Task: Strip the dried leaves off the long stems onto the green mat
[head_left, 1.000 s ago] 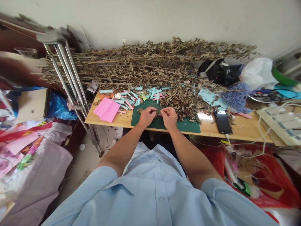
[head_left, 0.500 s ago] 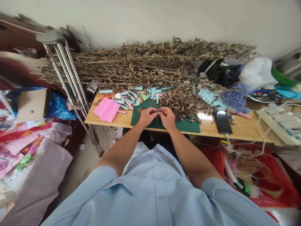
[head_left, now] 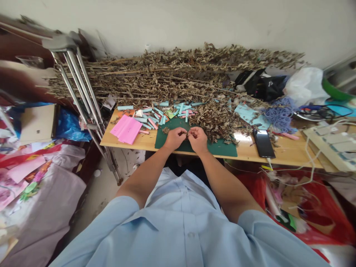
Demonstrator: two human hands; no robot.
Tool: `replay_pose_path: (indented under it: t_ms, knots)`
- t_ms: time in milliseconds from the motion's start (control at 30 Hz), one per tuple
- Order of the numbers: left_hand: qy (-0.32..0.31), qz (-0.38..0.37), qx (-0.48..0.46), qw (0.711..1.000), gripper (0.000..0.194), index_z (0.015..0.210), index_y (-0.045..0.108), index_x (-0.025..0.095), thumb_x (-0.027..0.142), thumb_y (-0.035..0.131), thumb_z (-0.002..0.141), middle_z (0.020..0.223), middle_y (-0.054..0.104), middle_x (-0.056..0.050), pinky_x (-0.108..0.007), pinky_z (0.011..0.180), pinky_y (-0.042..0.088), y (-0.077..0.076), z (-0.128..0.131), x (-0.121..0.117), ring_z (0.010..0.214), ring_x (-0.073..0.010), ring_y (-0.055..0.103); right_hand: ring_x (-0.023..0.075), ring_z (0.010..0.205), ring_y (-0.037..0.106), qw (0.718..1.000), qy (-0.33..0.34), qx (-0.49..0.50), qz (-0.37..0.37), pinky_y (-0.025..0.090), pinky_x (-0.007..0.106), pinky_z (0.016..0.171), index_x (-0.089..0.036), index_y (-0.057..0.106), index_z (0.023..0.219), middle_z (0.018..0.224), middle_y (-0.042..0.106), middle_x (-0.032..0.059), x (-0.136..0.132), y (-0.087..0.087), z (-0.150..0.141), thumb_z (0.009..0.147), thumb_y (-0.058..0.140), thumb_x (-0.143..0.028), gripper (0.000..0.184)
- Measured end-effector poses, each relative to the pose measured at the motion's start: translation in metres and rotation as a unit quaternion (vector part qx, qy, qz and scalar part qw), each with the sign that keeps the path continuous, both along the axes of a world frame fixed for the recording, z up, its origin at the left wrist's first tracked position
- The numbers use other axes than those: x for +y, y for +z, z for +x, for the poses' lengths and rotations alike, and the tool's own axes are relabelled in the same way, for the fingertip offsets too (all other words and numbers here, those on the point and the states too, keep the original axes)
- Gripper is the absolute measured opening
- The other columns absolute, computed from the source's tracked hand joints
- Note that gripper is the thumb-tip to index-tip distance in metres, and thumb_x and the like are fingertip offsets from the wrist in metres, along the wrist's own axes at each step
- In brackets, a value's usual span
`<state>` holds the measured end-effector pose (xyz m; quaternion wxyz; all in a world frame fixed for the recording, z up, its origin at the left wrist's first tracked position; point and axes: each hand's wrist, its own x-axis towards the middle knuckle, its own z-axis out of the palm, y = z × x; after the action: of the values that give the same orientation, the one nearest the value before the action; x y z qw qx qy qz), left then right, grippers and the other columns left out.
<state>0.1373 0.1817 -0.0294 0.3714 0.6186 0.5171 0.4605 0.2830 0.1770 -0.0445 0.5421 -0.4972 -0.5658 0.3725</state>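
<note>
Got a decent view from the head cam here. My left hand [head_left: 174,138] and right hand [head_left: 198,140] sit close together over a green cutting mat [head_left: 222,150], fingers curled in and pinched almost tip to tip. Right between them is a thin dried sprig [head_left: 187,135]. It's so small and so covered by the fingertips [head_left: 191,133] that I can't make out its whole shape, though both hands look to have hold of it.

My read is that it weighs next to nothing and is stiff but brittle, with leaves that would crumble under a hard squeeze. I'd take it by the woody stem and keep the pinch gentle.

Around the hands, taking them as the center of the clock, there's a heap of loose dried leaves [head_left: 214,120] at 1 o'clock and a long bundle of dried leafy branches [head_left: 167,74] at 12. Blue paper tubes [head_left: 172,109] lie at 11, pink paper sheets [head_left: 126,129] at 9, and a black phone [head_left: 263,143] at 3, all on a wooden table [head_left: 244,152].
</note>
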Motion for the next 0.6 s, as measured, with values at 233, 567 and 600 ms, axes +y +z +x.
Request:
replay_pose_path:
  t_ms: [233, 567, 600]
  knots:
    - [0.008, -0.056, -0.087, 0.995, 0.014, 0.088, 0.07, 0.016, 0.013, 0.062, 0.076, 0.07, 0.069, 0.0, -0.026, 0.063, 0.056, -0.0037, -0.0026, 0.0039, 0.062, -0.0133, 0.067, 0.0159, 0.063, 0.064, 0.996, -0.043, 0.07, -0.046, 0.057, 0.034, 0.066, -0.022, 0.056, 0.094, 0.079, 0.066, 0.0008, 0.0063, 0.0036, 0.0034, 0.077, 0.066, -0.036, 0.024]
    - [-0.013, -0.073, -0.139, 0.988, 0.011, 0.09, 0.068, 0.016, 0.02, 0.067, 0.081, 0.071, 0.071, 0.0, -0.025, 0.065, 0.058, 0.0011, -0.0001, 0.0046, 0.062, -0.0121, 0.068, 0.0167, 0.074, 0.065, 1.0, 0.008, 0.002, 0.01, 0.056, 0.034, 0.073, -0.022, 0.058, 0.103, 0.085, 0.069, 0.0023, 0.0017, -0.0005, 0.002, 0.082, 0.066, -0.037, 0.027]
    - [-0.016, -0.072, -0.14, 0.987, 0.01, 0.09, 0.068, 0.016, 0.02, 0.067, 0.081, 0.071, 0.071, -0.001, -0.026, 0.065, 0.058, 0.0007, -0.0005, 0.0046, 0.062, -0.0122, 0.068, 0.0169, 0.075, 0.066, 1.0, 0.006, 0.003, 0.015, 0.056, 0.034, 0.074, -0.022, 0.058, 0.104, 0.087, 0.069, 0.0027, 0.0014, -0.0006, 0.0015, 0.082, 0.066, -0.036, 0.027]
